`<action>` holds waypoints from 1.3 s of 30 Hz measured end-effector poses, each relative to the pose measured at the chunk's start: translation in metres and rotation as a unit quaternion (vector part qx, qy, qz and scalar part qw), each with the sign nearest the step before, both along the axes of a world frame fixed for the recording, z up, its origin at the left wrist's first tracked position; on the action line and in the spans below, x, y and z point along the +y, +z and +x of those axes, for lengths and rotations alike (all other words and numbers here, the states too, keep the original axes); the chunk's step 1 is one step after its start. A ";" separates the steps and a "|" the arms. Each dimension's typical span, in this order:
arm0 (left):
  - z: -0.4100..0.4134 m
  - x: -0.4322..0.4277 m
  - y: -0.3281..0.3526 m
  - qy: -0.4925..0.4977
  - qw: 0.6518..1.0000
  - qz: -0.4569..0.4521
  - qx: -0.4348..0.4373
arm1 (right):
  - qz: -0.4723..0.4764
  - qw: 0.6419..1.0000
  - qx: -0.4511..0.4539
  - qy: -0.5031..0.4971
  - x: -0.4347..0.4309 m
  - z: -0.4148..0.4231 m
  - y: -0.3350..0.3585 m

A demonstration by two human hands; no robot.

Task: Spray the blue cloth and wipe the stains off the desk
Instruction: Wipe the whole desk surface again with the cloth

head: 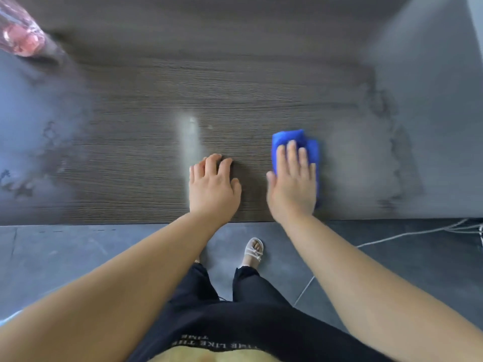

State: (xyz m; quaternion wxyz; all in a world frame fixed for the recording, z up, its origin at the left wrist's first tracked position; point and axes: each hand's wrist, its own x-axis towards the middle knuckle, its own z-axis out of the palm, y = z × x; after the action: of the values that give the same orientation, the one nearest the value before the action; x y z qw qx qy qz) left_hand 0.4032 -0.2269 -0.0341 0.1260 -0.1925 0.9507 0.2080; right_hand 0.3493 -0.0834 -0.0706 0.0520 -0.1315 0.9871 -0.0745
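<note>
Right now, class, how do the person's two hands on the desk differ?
The left hand rests on the bare desk; the right hand presses on the blue cloth. The left hand's fingers are slightly bent; the right hand's lie straight. Both are palm down near the desk's front edge.

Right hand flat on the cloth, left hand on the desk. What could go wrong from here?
1. The pale smeared streak on the dark wood-grain desk lies left of the folded blue cloth, beside the left hand; strokes kept to the right would likely miss it.
2. The right hand only presses the cloth with flat fingers, so it may bunch or slip out.
3. The clear spray bottle with pink liquid stands at the desk's far left; a wide sweep could tip it.
</note>
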 end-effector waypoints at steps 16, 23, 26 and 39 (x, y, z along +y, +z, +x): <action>-0.029 0.054 -0.002 0.010 0.998 -0.060 -0.014 | 0.017 0.966 -0.021 0.259 0.054 0.000 0.009; -0.044 0.096 0.003 -0.065 0.998 -0.004 0.025 | 0.007 0.999 -0.019 0.042 0.136 -0.077 0.004; -0.050 0.114 0.005 -0.074 0.996 0.009 0.038 | -0.012 1.000 0.004 0.009 0.112 -0.042 0.002; -0.081 0.150 0.008 -0.112 0.993 -0.006 -0.042 | 0.009 0.996 -0.013 -0.085 0.187 -0.077 0.004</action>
State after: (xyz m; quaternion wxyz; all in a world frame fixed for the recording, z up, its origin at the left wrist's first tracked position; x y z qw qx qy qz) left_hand 0.3219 -0.0768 -0.0257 0.1878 -0.0938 0.9612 0.1788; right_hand 0.2725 0.1031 -0.0663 0.0597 -0.0452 0.9946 -0.0717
